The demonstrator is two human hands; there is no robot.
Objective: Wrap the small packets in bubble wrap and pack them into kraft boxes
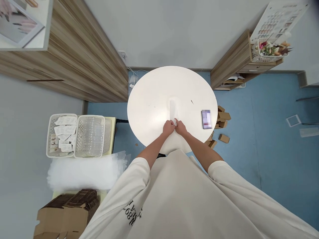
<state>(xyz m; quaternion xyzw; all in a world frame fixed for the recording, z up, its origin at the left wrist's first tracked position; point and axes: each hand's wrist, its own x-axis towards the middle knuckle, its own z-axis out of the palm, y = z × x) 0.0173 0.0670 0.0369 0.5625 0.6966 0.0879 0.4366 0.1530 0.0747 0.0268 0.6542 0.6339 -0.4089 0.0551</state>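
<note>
Close to the near edge of the round white table [154,86], my two hands meet with fingers pinched together. Between them is a pale translucent sheet [172,107], perhaps a thin bag or wrap; its exact kind is hard to make out against the white top. My left hand [168,127] is closed on its near end from the left. From the right, my right hand [180,127] grips the same end, thumb and fingertips close to the left hand's. The sheet's far part lies on the table, stretching away from me.
A purple-and-white pack [206,119] lies on the table's right side. Small cardboard boxes [223,116] are on the floor beyond. To the left stand white baskets [89,136] with packets and clear pieces, a stack of white translucent sheets [84,172], and flattened cartons [64,215].
</note>
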